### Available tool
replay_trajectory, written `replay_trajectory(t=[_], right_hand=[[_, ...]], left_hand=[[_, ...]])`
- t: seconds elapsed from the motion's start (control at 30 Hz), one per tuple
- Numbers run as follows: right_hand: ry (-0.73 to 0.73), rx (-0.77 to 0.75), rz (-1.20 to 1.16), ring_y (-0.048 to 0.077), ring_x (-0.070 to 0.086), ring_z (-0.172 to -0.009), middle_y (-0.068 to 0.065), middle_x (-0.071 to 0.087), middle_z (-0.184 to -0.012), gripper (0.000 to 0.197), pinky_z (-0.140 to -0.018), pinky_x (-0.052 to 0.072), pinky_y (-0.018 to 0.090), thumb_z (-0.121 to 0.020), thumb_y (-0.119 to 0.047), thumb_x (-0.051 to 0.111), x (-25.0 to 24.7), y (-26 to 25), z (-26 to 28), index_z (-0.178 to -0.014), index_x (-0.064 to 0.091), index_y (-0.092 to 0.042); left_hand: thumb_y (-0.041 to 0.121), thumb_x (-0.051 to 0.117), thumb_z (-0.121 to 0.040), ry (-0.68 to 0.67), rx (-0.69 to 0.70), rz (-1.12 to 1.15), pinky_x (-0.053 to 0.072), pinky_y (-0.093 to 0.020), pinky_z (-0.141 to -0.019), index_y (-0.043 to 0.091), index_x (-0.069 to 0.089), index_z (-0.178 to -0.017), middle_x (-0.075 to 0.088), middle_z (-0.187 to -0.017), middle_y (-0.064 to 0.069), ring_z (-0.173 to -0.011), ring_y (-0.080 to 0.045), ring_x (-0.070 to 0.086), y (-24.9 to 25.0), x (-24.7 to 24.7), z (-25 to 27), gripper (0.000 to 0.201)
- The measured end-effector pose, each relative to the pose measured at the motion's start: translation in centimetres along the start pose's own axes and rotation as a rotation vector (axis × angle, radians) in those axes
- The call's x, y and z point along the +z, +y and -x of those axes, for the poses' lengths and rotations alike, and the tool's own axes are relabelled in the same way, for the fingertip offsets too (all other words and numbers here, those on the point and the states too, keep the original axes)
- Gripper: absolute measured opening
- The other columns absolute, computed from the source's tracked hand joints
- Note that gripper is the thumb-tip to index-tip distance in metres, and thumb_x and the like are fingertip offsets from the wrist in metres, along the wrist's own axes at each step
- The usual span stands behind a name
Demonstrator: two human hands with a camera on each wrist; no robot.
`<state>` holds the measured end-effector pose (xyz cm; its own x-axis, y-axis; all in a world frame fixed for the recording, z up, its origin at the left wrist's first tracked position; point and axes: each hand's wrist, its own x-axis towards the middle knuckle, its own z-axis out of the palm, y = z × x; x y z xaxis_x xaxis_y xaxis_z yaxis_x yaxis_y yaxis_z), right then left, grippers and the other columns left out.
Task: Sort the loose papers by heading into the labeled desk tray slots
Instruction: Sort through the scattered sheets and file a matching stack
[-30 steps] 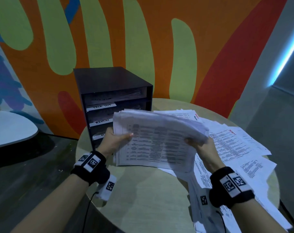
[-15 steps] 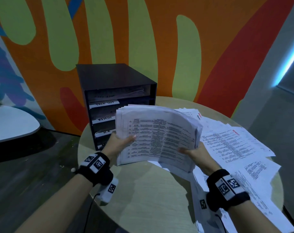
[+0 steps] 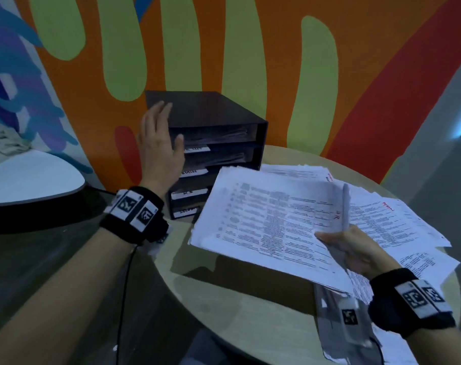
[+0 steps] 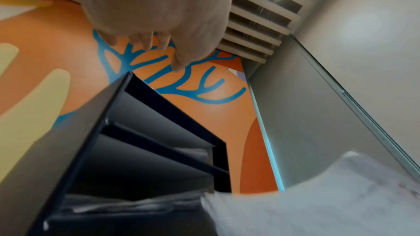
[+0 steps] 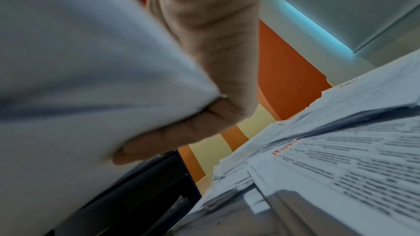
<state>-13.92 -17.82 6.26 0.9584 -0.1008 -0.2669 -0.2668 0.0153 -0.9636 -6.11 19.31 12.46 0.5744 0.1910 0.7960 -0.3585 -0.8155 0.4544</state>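
A dark desk tray (image 3: pixel 211 114) with several slots and white labels (image 3: pixel 188 193) stands at the back left of the round table (image 3: pixel 250 306). Papers lie in its upper slots. My left hand (image 3: pixel 158 143) is raised in front of the tray's left front corner, fingers straight and holding nothing. My right hand (image 3: pixel 348 248) grips the near right edge of a thick stack of printed papers (image 3: pixel 271 219), held just above the table. In the right wrist view my fingers (image 5: pixel 172 137) curl under the stack (image 5: pixel 79 78).
Loose printed sheets (image 3: pixel 398 222) with red handwritten headings cover the right side of the table. A painted orange and green wall rises close behind the tray. A white round table (image 3: pixel 26 177) sits at far left, across a dark floor gap.
My left hand let go of the stack and rose toward the tray's top left corner. The stack, now held by the right hand alone, has dropped lower and to the right.
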Motion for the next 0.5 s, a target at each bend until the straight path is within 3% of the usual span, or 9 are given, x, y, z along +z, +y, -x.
replay_trajectory(t=[0.1,0.2,0.3,0.4,0.5], right_hand=[[-0.057,0.072,0.045,0.026,0.067,-0.089,0.016,0.070,-0.098,0.020,-0.069,0.055,0.027,-0.086,0.012,0.059,0.8,0.0,0.4,-0.103,0.062,0.002],[-0.070,0.113,-0.001,0.028,0.066,-0.093,0.018,0.069,-0.102,0.026,-0.060,0.058,0.024,-0.087,0.014,0.057,2.2,-0.1,-0.1,-0.111,0.059,0.004],[-0.062,0.168,-0.141,0.028,0.066,-0.089,0.018,0.069,-0.099,0.024,-0.054,0.059,0.026,-0.089,0.016,0.053,3.5,-0.1,-1.3,-0.108,0.060,0.003],[-0.024,0.213,-0.279,0.035,0.064,-0.100,0.022,0.067,-0.107,0.025,-0.071,0.060,0.039,-0.089,0.016,0.051,4.8,0.6,-3.8,-0.109,0.059,0.004],[0.083,0.255,-0.225,0.040,0.061,-0.111,0.026,0.064,-0.119,0.035,-0.098,0.047,0.054,-0.084,0.012,0.061,6.9,1.9,-6.4,-0.118,0.057,0.009]], left_hand=[[0.019,0.044,-0.099,-0.151,-0.014,-0.158,0.014,-0.046,-0.118,0.012,0.033,-0.149,0.031,-0.155,-0.007,-0.147,-0.024,0.017,-1.0,-0.1,-1.5,0.051],[0.020,0.046,-0.099,-0.221,0.016,-0.189,0.019,-0.045,-0.115,0.008,0.047,-0.138,0.047,-0.143,-0.009,-0.141,-0.025,0.030,-1.4,0.5,-1.8,0.041],[0.017,0.049,-0.098,-0.205,-0.003,-0.153,0.023,-0.044,-0.113,0.009,0.049,-0.137,0.048,-0.141,-0.007,-0.138,-0.023,0.035,-1.5,1.2,-1.2,0.040],[0.018,0.049,-0.098,-0.179,-0.018,-0.130,0.024,-0.044,-0.112,0.010,0.049,-0.136,0.046,-0.142,-0.005,-0.140,-0.020,0.032,-1.5,1.6,-0.9,0.039],[0.018,0.049,-0.097,-0.157,-0.035,-0.126,0.026,-0.045,-0.110,0.012,0.050,-0.136,0.045,-0.143,-0.004,-0.140,-0.019,0.031,-1.7,2.3,-0.7,0.039]])
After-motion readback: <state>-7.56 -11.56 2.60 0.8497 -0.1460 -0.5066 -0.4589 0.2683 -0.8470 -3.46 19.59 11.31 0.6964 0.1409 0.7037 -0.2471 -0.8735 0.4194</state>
